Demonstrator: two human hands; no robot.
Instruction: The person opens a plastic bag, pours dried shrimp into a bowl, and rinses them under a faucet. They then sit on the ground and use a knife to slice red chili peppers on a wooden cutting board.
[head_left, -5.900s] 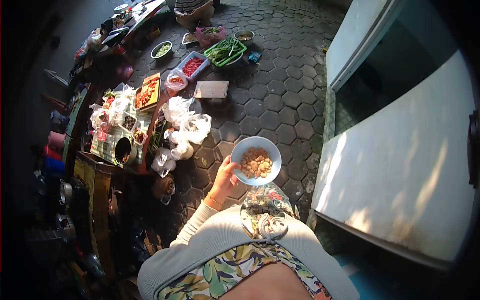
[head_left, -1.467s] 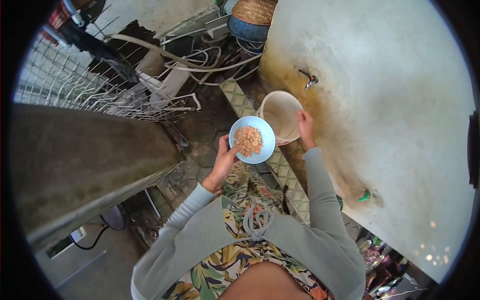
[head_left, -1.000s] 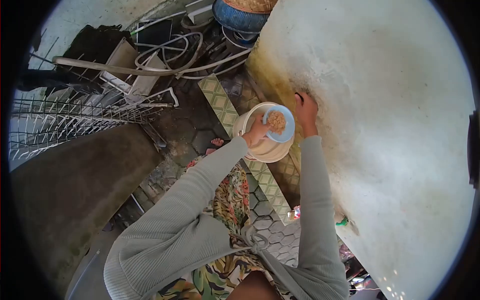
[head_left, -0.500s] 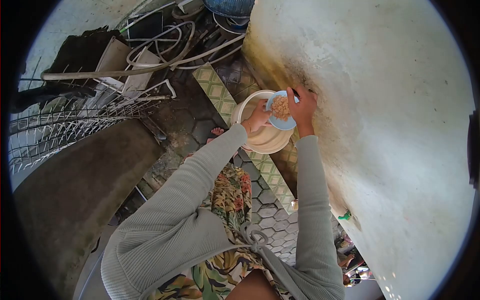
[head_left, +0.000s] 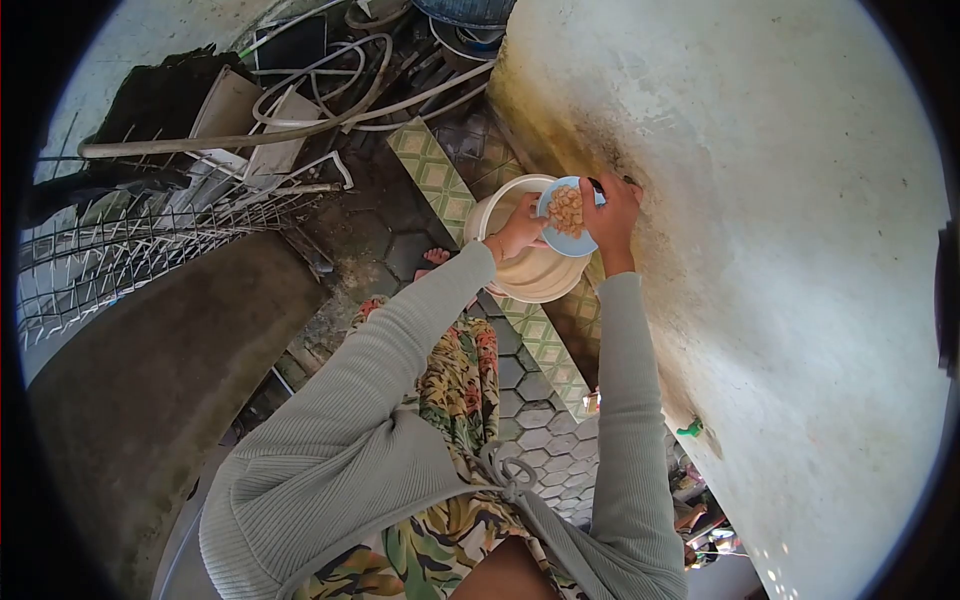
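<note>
A light blue bowl (head_left: 572, 243) of small pinkish-brown chunks (head_left: 566, 210) is held over a cream-coloured bucket (head_left: 540, 285). My left hand (head_left: 518, 230) grips the bowl's left edge, thumb at the rim and fingers underneath. At the opposite side, close against the wall, my right hand (head_left: 615, 222) is closed with its fingers bent round a small dark piece (head_left: 598, 186); I cannot tell what this piece is. The right thumb overlaps the bowl's edge in this view. The bucket's inside shows partly below the bowl.
A pale stained wall (head_left: 760, 220) rises close on the right, with a green tap (head_left: 690, 428) low on it. Coiled hose (head_left: 365, 95) and wire mesh (head_left: 120, 260) lie at the upper left. A tiled ledge (head_left: 435, 175) crosses the hexagonal paving (head_left: 535, 440).
The bowl and both hands have shifted slightly right in view, toward the wall. More of the dark piece shows by the right hand. The left hand keeps its hold.
</note>
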